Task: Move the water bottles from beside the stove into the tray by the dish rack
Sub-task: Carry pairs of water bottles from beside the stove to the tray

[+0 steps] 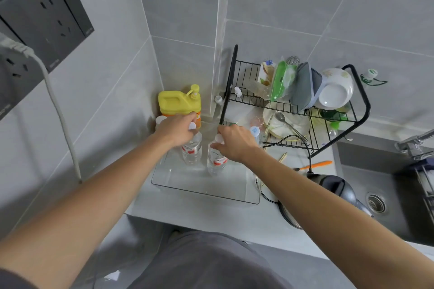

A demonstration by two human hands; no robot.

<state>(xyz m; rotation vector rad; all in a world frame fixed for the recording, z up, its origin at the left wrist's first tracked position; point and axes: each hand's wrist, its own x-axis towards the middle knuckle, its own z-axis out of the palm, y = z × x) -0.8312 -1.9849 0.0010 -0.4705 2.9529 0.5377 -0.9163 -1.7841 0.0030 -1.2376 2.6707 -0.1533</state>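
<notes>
Both arms reach to the far left corner of the worktop, where a clear tray (204, 185) sits just beside the dish rack (296, 110). The left hand (176, 130) curls its fingers round the neck of one water bottle (192, 151); the right hand (234, 143) pinches the second bottle (216, 162) below its cap. Both bottles stand upright inside the tray, at its far side.

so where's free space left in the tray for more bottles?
The near half of the clear tray is bare, bordered by its front rim and the two bottles that the left hand and right hand hold at the top. The far end, by the yellow jug and dish rack, is crowded.
</notes>
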